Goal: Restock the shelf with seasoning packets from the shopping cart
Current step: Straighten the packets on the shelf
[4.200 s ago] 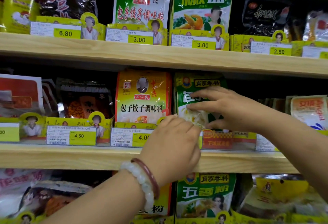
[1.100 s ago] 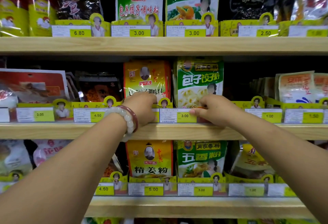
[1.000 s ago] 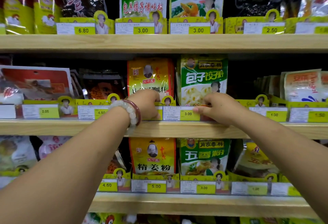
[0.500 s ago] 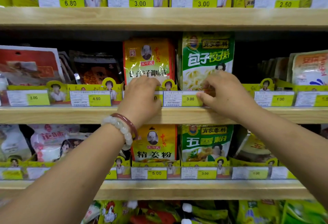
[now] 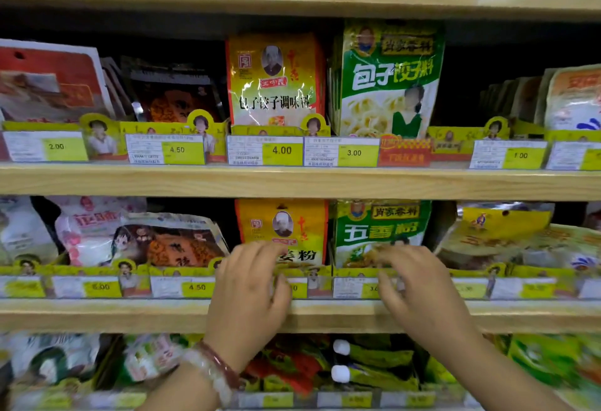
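Both hands are up at the lower wooden shelf (image 5: 97, 314), in front of its row of price tags. The left hand (image 5: 250, 293), with a pale bead bracelet (image 5: 211, 375) and a dark red one on the wrist, hangs over the shelf edge below the yellow seasoning packet (image 5: 283, 225); its fingers are loosely bent and blurred, and its grip is apart, holding nothing. The right hand (image 5: 416, 290) sits just beside it, under the green seasoning packet (image 5: 380, 228), fingers spread and relaxed near the tag rail, grip likewise apart.

On the middle shelf (image 5: 292, 182) above, a yellow dumpling-seasoning packet (image 5: 274, 82) stands upright behind a 4.00 tag (image 5: 281, 150), and touching its right side a green dumpling-seasoning packet (image 5: 390, 78) stands behind a 3.00 tag (image 5: 353, 152). Darker packets lean to the left. Below the hands, green tubes with white caps (image 5: 374, 358) lie on the bottom level.
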